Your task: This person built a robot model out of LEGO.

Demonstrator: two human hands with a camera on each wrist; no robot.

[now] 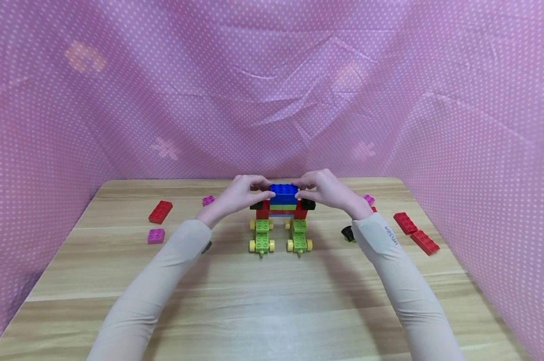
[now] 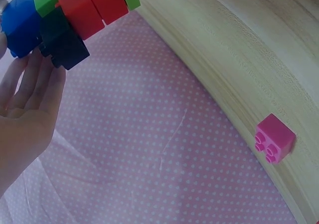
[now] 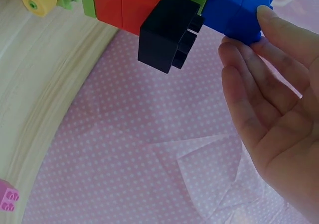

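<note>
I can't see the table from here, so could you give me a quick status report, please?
Left hand and right hand both pinching the blue brick atop the block model. Model on its wheels on the table. Nothing in the way.

The right sleeve hides part of a black piece; its shape cannot be told
</note>
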